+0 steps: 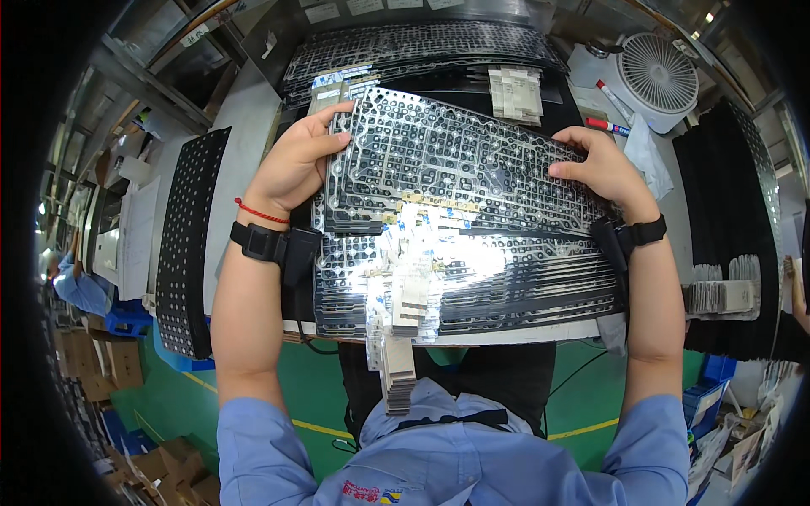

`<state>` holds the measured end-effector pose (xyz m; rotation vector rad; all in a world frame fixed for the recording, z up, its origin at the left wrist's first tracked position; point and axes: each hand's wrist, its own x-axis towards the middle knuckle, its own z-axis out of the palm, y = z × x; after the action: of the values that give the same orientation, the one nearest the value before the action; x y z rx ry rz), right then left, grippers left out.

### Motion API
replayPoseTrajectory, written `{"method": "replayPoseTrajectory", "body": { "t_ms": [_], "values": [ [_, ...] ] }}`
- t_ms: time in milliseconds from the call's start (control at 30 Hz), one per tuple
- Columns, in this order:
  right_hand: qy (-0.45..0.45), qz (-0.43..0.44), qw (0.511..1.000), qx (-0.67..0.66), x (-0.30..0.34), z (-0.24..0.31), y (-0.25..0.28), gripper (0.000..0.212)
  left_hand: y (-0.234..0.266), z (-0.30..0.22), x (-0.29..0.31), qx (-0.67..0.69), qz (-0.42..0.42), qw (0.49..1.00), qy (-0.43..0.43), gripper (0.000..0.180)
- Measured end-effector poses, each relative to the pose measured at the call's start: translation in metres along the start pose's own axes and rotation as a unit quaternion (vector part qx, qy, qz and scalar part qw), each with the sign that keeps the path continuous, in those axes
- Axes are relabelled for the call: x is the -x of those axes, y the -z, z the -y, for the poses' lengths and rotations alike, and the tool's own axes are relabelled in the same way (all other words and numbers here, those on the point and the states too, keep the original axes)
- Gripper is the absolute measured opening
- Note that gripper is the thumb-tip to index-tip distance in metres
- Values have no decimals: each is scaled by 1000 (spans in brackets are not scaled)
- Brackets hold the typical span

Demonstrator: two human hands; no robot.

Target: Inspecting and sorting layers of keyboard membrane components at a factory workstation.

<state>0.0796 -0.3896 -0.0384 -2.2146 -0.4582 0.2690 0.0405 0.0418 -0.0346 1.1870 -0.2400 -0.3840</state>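
A stack of keyboard membrane sheets [456,160], dark and clear with printed traces and round dots, is tilted between my hands. My left hand [297,160] grips its upper left corner, thumb on top and the other fingers at the edge. At the right end my right hand [603,169] curls round the sheets, thumb on the surface; its lower fingers are hidden. Under the held sheets, a thicker pile of similar sheets [531,291] lies at the table's front edge. Pale connector tails [413,278] hang from the sheets toward me, some past the edge.
More membrane sheets [422,46] are piled at the back. A white fan [658,74] and a red marker [607,126] are at the far right. Black dotted strips [192,244] lie left; a black sheet stack [730,202] with tails lies right. Cardboard boxes [114,358] stand lower left.
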Motion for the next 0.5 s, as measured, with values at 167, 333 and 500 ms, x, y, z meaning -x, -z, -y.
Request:
{"method": "replayPoseTrajectory", "body": {
  "t_ms": [167, 333, 500],
  "values": [
    [11, -1, 1000, -19, -1, -1, 2, 37, -1, 3, -3, -10, -19, 1000, -6, 44],
    [17, -2, 999, -37, -1, -5, 3, 39, -3, 3, -5, 6, -9, 1000, 3, 46],
    [53, -52, 997, 6, -1, -7, -3, 44, -7, 0, -1, -2, -4, 1000, -9, 49]
  ]
}}
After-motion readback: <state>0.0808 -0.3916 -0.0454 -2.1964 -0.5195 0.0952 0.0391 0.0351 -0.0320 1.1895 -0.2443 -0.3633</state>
